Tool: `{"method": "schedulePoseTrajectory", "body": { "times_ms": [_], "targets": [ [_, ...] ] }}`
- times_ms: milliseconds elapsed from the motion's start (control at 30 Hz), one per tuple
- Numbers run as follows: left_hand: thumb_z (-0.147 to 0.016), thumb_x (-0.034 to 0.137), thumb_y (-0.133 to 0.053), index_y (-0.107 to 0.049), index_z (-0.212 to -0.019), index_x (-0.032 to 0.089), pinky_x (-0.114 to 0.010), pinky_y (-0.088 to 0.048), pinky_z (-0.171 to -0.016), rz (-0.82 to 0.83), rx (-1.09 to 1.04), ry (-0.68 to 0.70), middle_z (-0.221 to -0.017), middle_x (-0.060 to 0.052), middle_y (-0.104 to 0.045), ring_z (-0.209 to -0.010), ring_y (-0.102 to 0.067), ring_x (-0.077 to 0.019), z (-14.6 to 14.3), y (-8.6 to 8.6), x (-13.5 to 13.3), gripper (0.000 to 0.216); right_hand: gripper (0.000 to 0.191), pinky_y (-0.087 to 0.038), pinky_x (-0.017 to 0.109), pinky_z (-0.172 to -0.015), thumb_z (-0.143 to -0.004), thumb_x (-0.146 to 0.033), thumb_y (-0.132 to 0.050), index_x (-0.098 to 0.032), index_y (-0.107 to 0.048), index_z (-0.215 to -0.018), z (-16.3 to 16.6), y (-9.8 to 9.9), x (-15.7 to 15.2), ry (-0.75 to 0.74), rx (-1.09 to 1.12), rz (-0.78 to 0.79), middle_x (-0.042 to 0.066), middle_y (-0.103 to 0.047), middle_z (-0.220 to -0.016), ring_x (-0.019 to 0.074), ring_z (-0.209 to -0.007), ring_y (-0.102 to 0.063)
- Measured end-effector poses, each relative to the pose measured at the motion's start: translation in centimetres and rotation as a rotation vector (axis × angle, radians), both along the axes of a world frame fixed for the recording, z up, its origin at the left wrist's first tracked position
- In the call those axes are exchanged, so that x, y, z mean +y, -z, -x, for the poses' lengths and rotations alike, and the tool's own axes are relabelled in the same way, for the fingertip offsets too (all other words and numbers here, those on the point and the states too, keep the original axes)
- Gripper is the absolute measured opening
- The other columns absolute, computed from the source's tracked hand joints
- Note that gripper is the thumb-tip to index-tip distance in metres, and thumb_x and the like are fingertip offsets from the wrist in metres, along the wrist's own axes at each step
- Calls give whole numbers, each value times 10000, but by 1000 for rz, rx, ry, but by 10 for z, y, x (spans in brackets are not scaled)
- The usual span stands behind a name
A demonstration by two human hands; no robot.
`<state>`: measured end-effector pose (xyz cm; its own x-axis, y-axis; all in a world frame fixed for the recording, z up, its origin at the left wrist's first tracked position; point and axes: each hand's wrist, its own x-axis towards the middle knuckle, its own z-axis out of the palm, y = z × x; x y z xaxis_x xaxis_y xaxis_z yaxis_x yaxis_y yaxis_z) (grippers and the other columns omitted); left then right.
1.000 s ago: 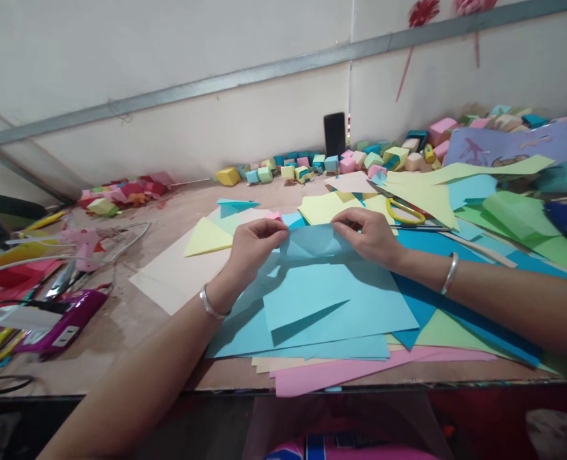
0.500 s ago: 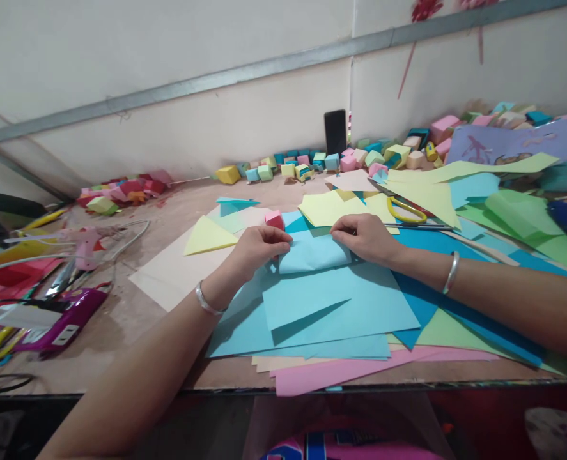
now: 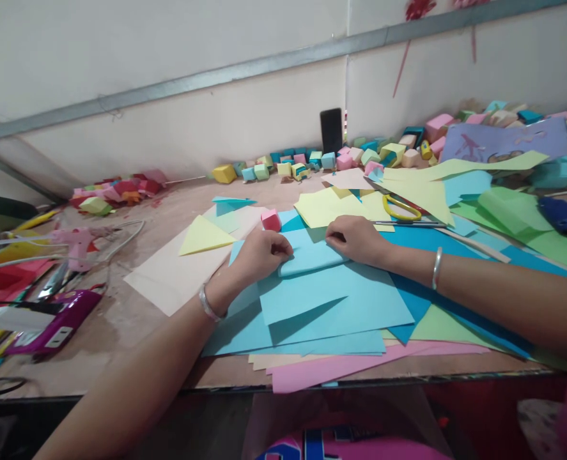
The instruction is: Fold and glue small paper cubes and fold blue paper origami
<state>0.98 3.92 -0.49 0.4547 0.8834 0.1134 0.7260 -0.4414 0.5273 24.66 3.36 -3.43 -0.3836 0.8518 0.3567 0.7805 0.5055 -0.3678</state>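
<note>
Head view: folded light-blue sheet (image 3: 312, 254) lies centre frame, on top of the blue paper stack (image 3: 331, 306). Left hand (image 3: 263, 252) is curled almost closed, fingertips clamped on the sheet's left end. Right hand (image 3: 357, 239) is curled too, knuckles up, gripping the upper right edge. One hand per end probably keeps the crease flat.

Pink cube (image 3: 270, 220) sits just above the left hand and is the closest obstacle. Yellow triangle (image 3: 201, 235) is further left. Scissors (image 3: 401, 207) lie near, upper right. Phone (image 3: 331, 130) stands at the wall, well apart.
</note>
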Motion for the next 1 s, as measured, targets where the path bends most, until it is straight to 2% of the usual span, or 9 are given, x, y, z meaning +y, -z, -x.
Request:
{"method": "schedulePoseTrajectory", "body": {
  "times_ms": [100,200,267,333,467,533,700,833,1000],
  "targets": [
    [-685,84,-654,-777,-801,201,-318,-497,-706,-119,50,58,-834,-54,-678,-789,-607,-201,0,1,1,206,123,-359,271,-662,-815,-144,-576,-153,-690,-769,2,1,1,-5,-43,8,61,-668,-787,180,-762,-578],
    [-723,42,-606,-773,-898,215,-372,-500,-840,-270,71,254,-1025,-82,-671,-969,-605,-229,-1,-1,0,297,138,-358,272,-679,-831,-146,-562,-152,-689,-776,3,1,1,-7,-75,9,67,-666,-812,184,-794,-577],
    [-806,55,-538,-760,-940,203,-336,-507,-811,-236,37,375,-1020,-83,-684,-925,-628,-195,-5,-2,-2,299,147,-357,273,-689,-837,-144,-554,-150,-690,-783,3,1,1,-5,-90,8,70,-666,-824,187,-808,-577],
    [-877,103,-500,-751,-979,191,-290,-504,-744,-149,15,416,-983,-79,-694,-851,-638,-163,-9,-1,-4,286,146,-357,272,-694,-842,-149,-552,-148,-690,-793,3,1,1,-3,-103,8,71,-665,-829,186,-812,-576],
    [-910,194,-535,-758,-981,174,-260,-479,-690,-75,47,239,-906,-68,-695,-801,-635,-152,-18,5,-4,235,142,-354,268,-697,-841,-146,-553,-145,-687,-795,3,1,0,-3,-123,6,72,-662,-826,184,-809,-571],
    [-906,211,-551,-766,-951,174,-266,-470,-694,-84,57,149,-875,-62,-702,-794,-636,-158,-22,9,-2,223,144,-351,269,-693,-839,-141,-551,-142,-688,-792,3,0,0,3,-129,6,77,-663,-828,185,-807,-571],
    [-869,253,-616,-778,-870,192,-283,-419,-649,-142,82,34,-784,-45,-702,-729,-611,-168,-30,16,-2,173,147,-352,269,-699,-846,-144,-551,-141,-691,-803,3,-2,-1,2,-141,15,76,-664,-830,189,-813,-574],
    [-833,241,-656,-772,-830,207,-280,-389,-635,-177,96,-5,-786,-38,-702,-698,-578,-155,-34,16,-6,121,156,-354,269,-702,-855,-149,-544,-141,-694,-813,4,-4,-2,3,-147,25,79,-666,-843,190,-823,-576],
    [-810,274,-693,-753,-845,201,-263,-395,-615,-154,100,25,-765,-22,-657,-657,-545,-132,-32,16,-7,101,165,-353,270,-694,-852,-137,-539,-144,-698,-810,4,-4,-2,5,-143,31,75,-665,-837,187,-820,-575]
  ]
}}
